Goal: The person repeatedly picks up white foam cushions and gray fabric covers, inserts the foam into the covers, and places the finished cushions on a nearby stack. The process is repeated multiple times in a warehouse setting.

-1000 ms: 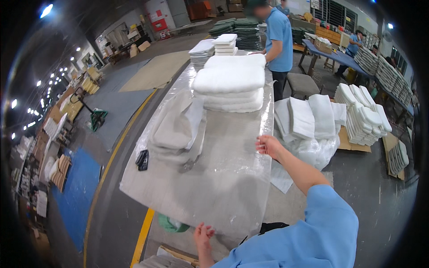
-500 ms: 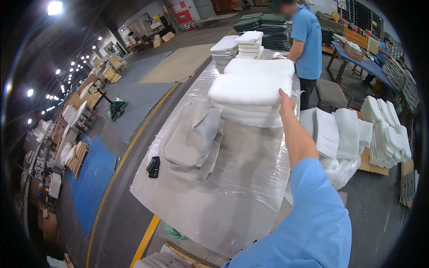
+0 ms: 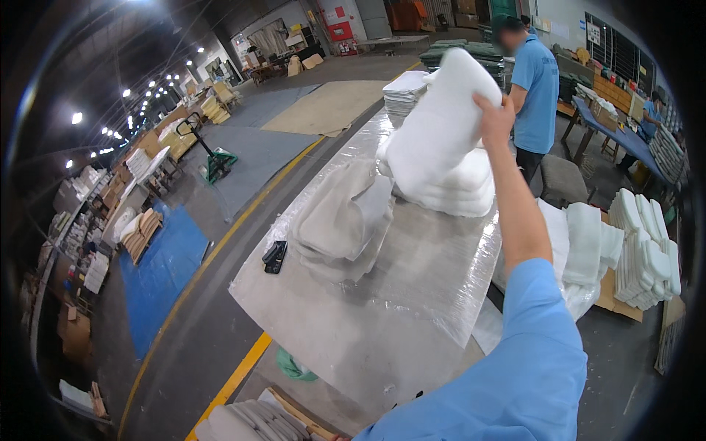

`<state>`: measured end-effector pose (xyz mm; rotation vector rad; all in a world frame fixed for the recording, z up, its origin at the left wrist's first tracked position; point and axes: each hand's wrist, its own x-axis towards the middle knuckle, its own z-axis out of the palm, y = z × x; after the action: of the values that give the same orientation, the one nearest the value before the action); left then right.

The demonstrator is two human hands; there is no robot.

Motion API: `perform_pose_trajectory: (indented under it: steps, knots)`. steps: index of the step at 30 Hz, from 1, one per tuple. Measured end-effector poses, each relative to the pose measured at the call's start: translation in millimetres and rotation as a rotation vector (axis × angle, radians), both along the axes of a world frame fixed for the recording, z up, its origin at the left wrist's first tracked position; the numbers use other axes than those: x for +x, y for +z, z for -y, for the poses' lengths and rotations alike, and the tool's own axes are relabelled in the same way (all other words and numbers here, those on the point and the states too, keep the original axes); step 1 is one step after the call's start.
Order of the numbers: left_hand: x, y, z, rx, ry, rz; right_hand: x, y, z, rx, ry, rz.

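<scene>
My right hand (image 3: 498, 116) grips the right edge of a white padded cushion sheet (image 3: 441, 117) with rounded corners. The sheet is raised and tilted, slightly blurred, over a stack of similar white pads (image 3: 460, 187) on the plastic-covered table (image 3: 434, 257). Fingers curl over the edge of the sheet, and some are hidden behind it. Left of the stack lies a loose pile of grey-beige fabric pieces (image 3: 342, 220). A small black device (image 3: 274, 257) rests beside that fabric, near the table's left edge. My left hand does not show.
Another white stack (image 3: 403, 92) stands at the table's far end. A co-worker in a blue shirt (image 3: 535, 88) stands beyond, at the right. White pads (image 3: 640, 250) pile up on the right, near a grey stool (image 3: 562, 180). A green pallet jack (image 3: 217, 165) stands left, past a yellow floor line.
My right hand has lifted the top white sheet off the stack and tipped it up. The view has shifted, so the table sits a little farther right.
</scene>
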<state>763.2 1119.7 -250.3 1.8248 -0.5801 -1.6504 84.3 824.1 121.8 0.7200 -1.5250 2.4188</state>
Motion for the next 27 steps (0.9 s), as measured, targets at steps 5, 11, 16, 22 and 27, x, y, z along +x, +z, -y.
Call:
perform_pose_trajectory:
  steps: [5,11,16,22,27]
  knots:
    - [50,-1,-32,-0.257,0.042,0.058,71,68,-47,0.336,0.521,-0.423]
    - [10,79,40,-0.633,-0.391,0.116,215,-32,-54,0.761,0.890,-1.139]
    - [-32,173,74,-1.108,-0.689,0.628,426,-157,-139,1.076,1.328,-1.400]
    - [-1,110,38,-0.549,-0.599,0.081,411,-201,-191,0.746,1.730,-0.978]
    - [-8,113,2,-0.575,-0.610,0.210,291,-170,-217,1.331,1.532,-1.154]
